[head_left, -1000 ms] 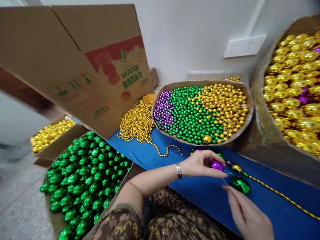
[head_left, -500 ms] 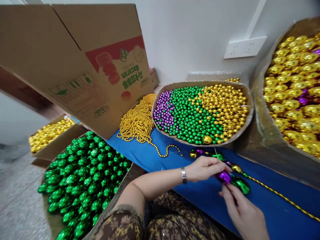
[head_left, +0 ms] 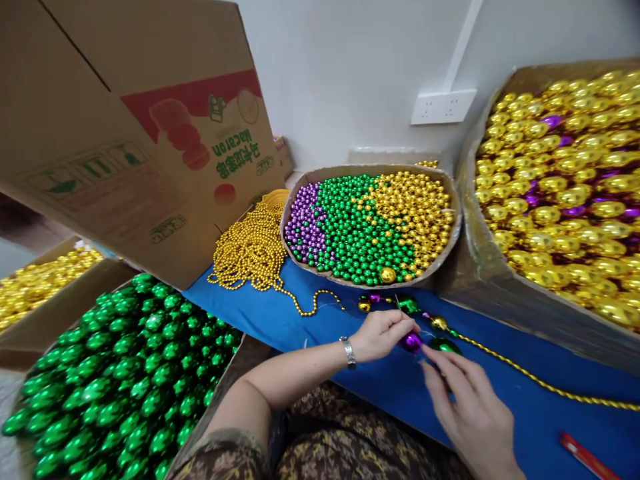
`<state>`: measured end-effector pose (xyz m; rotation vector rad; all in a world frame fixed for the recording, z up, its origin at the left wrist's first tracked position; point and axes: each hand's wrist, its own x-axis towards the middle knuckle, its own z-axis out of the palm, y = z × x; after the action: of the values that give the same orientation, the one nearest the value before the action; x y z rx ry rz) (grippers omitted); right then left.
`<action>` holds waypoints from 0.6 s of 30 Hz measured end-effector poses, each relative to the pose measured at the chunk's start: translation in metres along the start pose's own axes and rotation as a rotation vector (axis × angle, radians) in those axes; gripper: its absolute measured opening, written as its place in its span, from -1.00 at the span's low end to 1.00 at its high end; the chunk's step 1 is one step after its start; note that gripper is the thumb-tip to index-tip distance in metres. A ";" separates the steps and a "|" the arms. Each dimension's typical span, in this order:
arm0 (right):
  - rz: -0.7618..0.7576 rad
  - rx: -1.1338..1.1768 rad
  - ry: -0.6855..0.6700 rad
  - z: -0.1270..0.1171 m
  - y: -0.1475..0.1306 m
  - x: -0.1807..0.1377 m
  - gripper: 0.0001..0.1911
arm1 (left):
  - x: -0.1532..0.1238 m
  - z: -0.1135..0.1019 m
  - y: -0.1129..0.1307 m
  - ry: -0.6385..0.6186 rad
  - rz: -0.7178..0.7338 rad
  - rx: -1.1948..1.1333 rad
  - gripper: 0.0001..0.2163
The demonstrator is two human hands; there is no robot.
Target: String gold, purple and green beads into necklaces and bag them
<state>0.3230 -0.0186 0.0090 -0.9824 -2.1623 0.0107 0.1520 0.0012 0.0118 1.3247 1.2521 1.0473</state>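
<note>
Grip of left hand (head_left: 383,335) closed on purple bead (head_left: 413,342), apparently to steady it; right hand (head_left: 470,397) at bead's near edge, thumb and forefinger slightly parted (whether pinching bead or thread, cannot tell). Bead over blue tabletop (head_left: 525,427), beside green ornament (head_left: 446,345). Shallow box (head_left: 456,227), just beyond hands: small beads (head_left: 357,233) grouped by colour, presumably for quick picking. Gold strand (head_left: 530,377) extended rightward, perhaps against tangling.

Purple bead (head_left: 413,343) partly behind left fingers (head_left: 403,329)

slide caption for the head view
Left hand holding a purple bead, right hand close by, above a blue surface
</note>
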 end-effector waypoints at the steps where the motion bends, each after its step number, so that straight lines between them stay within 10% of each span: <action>1: -0.048 0.045 -0.006 -0.002 -0.006 0.006 -0.75 | 0.000 0.002 0.000 -0.003 0.010 0.004 -0.62; 12: -0.028 0.312 -0.019 -0.008 -0.023 0.034 -0.85 | 0.001 0.009 0.011 -0.052 0.113 0.243 -0.68; 18: 0.249 0.368 -0.205 -0.061 0.037 -0.047 -0.75 | 0.005 0.006 0.010 -0.034 0.080 0.252 -0.67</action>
<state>0.4055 -0.0398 0.0128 -1.0573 -2.0994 0.6304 0.1602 0.0059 0.0206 1.5892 1.3474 0.9397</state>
